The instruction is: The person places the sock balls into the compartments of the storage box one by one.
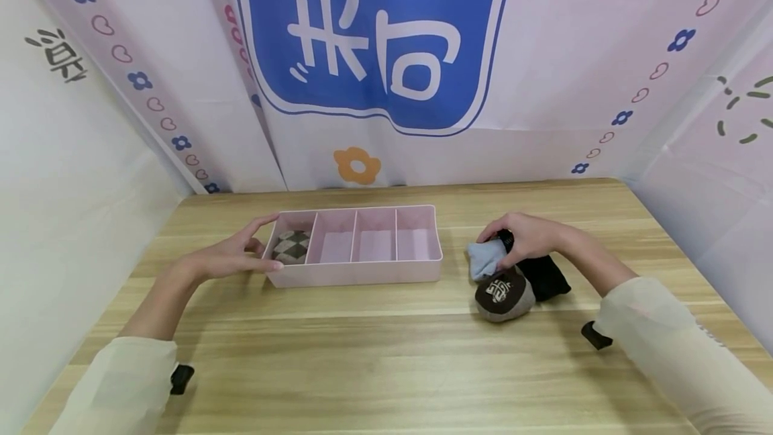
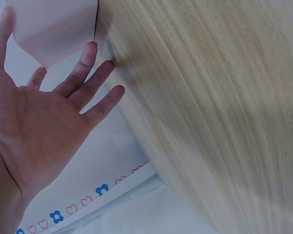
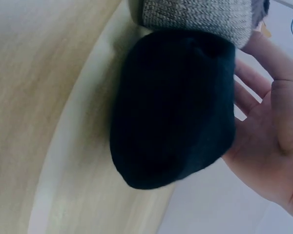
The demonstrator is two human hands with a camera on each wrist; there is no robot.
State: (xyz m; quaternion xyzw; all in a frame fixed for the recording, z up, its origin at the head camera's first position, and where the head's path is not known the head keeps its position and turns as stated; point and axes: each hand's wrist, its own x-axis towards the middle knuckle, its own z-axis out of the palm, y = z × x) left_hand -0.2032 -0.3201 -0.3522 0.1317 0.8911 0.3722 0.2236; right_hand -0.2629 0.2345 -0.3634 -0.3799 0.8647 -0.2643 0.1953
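The left hand [image 1: 232,255] grips the left end of a pink divided box [image 1: 356,272], thumb at the front rim and a finger at the back corner. Its other fingers stand loosely spread below the box end [image 2: 58,24] in the left wrist view. A rolled argyle sock [image 1: 292,247] lies in the leftmost compartment. On the right, the right hand [image 1: 527,237] holds a folded light blue sock [image 1: 483,259] between thumb and fingers. Touching it are a rolled brown-and-grey sock [image 1: 506,295] and a black sock [image 1: 546,278], which hides fingertips in the right wrist view.
The wooden table [image 1: 374,361] runs back to a printed cloth wall [image 1: 525,146]. White cloth also encloses the left and right sides. Three box compartments right of the argyle sock show bare pink floors. Black straps sit at both sleeves.
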